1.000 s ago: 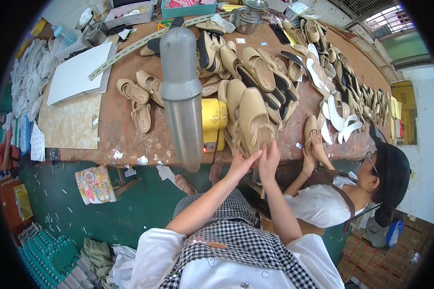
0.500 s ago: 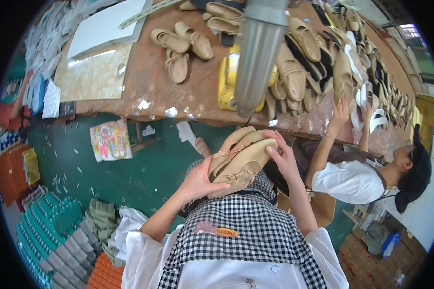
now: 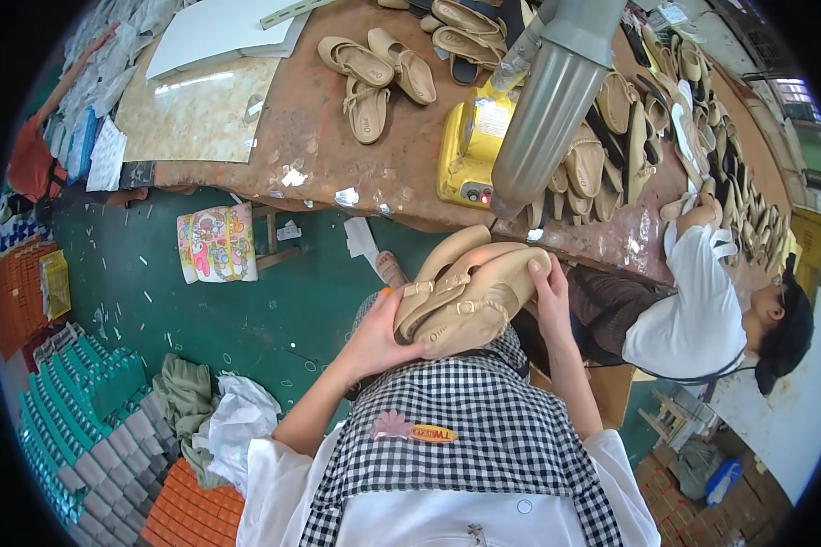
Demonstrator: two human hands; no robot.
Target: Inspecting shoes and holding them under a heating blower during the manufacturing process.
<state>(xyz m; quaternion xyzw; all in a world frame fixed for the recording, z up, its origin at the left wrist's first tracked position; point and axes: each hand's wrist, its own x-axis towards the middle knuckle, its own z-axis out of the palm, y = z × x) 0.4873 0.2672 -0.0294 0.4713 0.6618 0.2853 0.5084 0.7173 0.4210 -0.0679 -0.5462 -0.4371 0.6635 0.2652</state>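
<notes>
Both hands, left hand (image 3: 374,337) and right hand (image 3: 549,296), are off the workbench (image 3: 337,155) now. The stack of beige sandals (image 3: 470,292) sits lower, over the checked apron (image 3: 483,419).

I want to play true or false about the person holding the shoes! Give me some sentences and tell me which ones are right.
1. Both hands hold a bundle of tan sandals. True.
2. The left hand is empty. False: it presses against the bundle's left side.
3. The yellow machine sits on the brown table. True.
4. The floor is red. False: it is green.
5. The right hand grips the bundle's right end. True.
</notes>
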